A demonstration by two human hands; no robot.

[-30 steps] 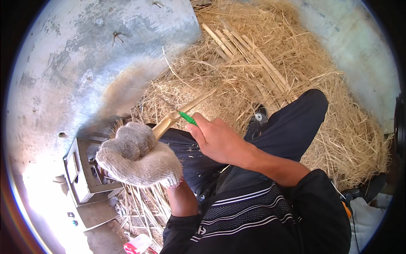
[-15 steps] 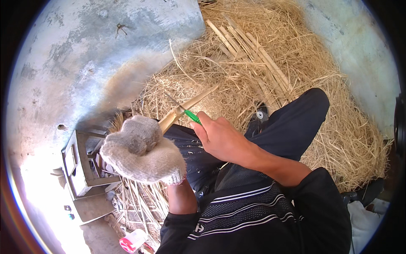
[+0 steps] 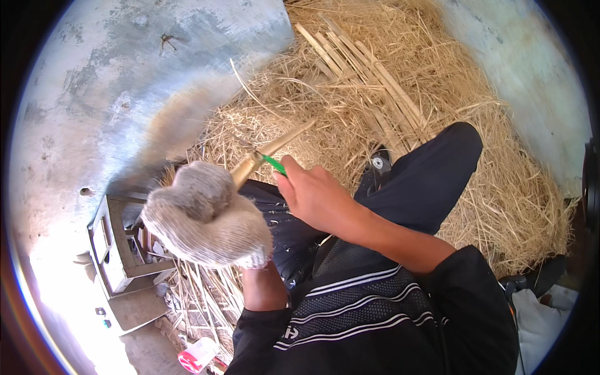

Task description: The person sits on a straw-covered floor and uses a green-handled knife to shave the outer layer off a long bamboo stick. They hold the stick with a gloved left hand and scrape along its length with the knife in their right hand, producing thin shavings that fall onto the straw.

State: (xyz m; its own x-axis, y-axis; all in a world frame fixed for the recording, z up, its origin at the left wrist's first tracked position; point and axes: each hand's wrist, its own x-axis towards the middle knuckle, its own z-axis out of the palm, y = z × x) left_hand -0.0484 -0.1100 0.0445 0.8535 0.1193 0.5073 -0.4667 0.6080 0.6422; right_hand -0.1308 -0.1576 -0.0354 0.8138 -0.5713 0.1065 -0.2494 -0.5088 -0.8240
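My left hand (image 3: 209,215), in a thick whitish knitted glove, is closed around the near end of a split bamboo strip (image 3: 286,137). From the glove the strip slants up and away to the right, ending in a narrow tip. A green-handled knife (image 3: 272,164) is gripped in my bare right hand (image 3: 312,194), its thumb and forefinger near the blade. The blade lies across the strip a short way beyond the glove and is hard to make out. Both hands are above my dark trousers, which carry small pale shavings.
Several bamboo strips (image 3: 369,78) lie on the deep straw heap (image 3: 437,69) ahead. To the left are a wooden frame like an upturned stool (image 3: 119,250), thin loose sticks (image 3: 206,294) and a red-and-white container (image 3: 199,355). A stained wall (image 3: 156,69) rises at the left.
Both hands, the bamboo strip and the knife have shifted slightly left. The glove looks a little turned, and the view has moved slightly. Both grips are kept.
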